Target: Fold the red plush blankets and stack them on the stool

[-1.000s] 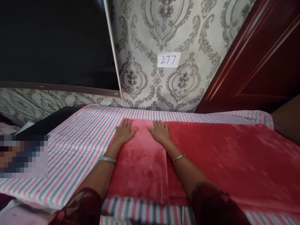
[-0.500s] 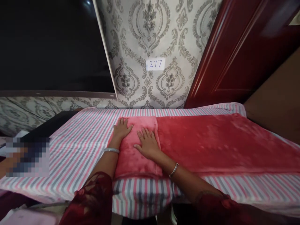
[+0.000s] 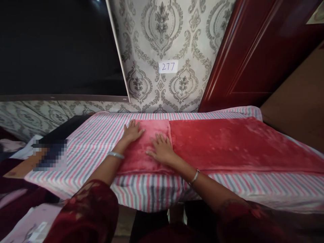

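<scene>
A long red plush blanket (image 3: 227, 145) lies flat across the table, its left end folded over into a lighter pinkish panel (image 3: 144, 160). My left hand (image 3: 132, 131) rests palm down with fingers spread on the fold's left edge. Just right of it, my right hand (image 3: 162, 150) also lies flat and spread on the folded part, close to the fold's loose edge. Neither hand grips anything. Underneath is a pink, grey and white striped cloth (image 3: 86, 148) that covers the table and hangs over its front.
A large dark television (image 3: 60, 50) stands at the back left. Patterned wallpaper with a paper label (image 3: 168, 66) reading 277 is behind the table. A dark red wooden door (image 3: 243, 60) rises at the right. Pink cloth or bedding (image 3: 37, 221) lies at lower left.
Both hands stay flat on the folded part, the left slightly blurred by motion. The camera view has shifted, so the table and blanket appear higher in the picture.
</scene>
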`<state>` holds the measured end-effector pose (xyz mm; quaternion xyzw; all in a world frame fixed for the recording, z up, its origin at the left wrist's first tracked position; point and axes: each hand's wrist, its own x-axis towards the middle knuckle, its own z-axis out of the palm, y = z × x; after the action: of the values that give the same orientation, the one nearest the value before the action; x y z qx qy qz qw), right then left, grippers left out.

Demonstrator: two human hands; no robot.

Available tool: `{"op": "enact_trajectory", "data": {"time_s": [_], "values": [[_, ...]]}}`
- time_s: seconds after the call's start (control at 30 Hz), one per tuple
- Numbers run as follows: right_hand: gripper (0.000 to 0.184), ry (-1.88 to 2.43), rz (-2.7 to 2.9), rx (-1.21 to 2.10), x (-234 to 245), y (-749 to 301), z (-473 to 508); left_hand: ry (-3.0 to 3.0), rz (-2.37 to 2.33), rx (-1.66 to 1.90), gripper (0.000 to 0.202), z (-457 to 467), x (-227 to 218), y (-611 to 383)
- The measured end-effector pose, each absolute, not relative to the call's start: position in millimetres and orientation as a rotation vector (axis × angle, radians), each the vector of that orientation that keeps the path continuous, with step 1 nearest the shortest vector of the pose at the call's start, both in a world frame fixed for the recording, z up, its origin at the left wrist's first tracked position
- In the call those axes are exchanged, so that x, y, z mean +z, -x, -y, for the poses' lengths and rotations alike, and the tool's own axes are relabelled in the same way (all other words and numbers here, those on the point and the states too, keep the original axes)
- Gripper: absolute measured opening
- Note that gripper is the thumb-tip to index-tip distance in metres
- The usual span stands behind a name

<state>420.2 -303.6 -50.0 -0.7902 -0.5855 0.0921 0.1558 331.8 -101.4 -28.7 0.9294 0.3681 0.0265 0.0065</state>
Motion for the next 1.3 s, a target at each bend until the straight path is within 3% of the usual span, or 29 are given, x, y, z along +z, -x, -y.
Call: {"op": "enact_trajectory", "data": {"time_s": [0.33,0.5,0.63,0.87,1.1,1.3], "values": [[0.087,2.164,1.818,0.231,-84,-417,349,-3.061,-1.060,0.164,0.073,156,-77,-280],[0.080,2.221,1.776,0.288,-65,-412,338,-3.075,-1.053,0.218,0.073,149,-80,-282],[0.079,2.293,1.620,0.116,-55,-422,309,-3.086,-1.051,0.257,0.073,148,-82,-281],[0.084,2.449,1.445,0.114,-79,-465,286,-3.006,-1.079,0.167,0.076,153,-76,-282],[0.085,2.430,1.459,0.196,-58,-441,304,-2.995,-1.045,0.200,0.075,153,-75,-284],[0.092,2.337,1.619,0.246,-78,-409,345,-2.990,-1.061,0.178,0.076,155,-73,-284]]}}
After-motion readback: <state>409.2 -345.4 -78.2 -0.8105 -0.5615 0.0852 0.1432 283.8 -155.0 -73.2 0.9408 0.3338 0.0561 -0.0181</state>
